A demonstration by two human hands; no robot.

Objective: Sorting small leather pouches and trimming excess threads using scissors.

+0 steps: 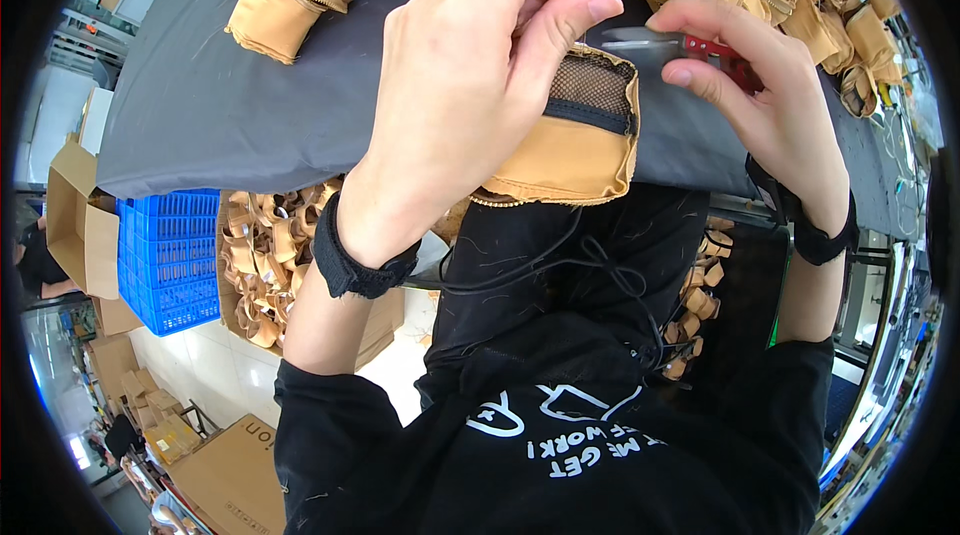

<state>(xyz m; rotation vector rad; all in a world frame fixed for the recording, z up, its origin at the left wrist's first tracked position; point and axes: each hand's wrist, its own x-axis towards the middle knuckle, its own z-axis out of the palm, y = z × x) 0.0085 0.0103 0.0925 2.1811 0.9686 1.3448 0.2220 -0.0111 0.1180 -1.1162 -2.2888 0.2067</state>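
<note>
My left hand (pixel 465 70) is closed, thumb and forefinger pinched together at the top of a tan fabric pouch (pixel 570 160). The pouch has a dark mesh panel, a black band and a zipper edge along its bottom. Its left part is hidden behind my hand, as are my other fingers. In my right hand (pixel 765 80) is a pair of thread snips (pixel 700 49) with a red handle. The blades point left, close to the pouch's upper edge, and look slightly blurred. A thread between the hands cannot be made out. Both wrists wear black bands.
More tan pouches (pixel 280 15) lie along the far side of the dark cloth-covered table (pixel 230 105), heaped at the right. Left below the table stand a blue plastic crate (pixel 168 260), an open cardboard box (pixel 82 220) and a box of tan pieces (pixel 265 255). A black cord (pixel 520 280) crosses my lap.
</note>
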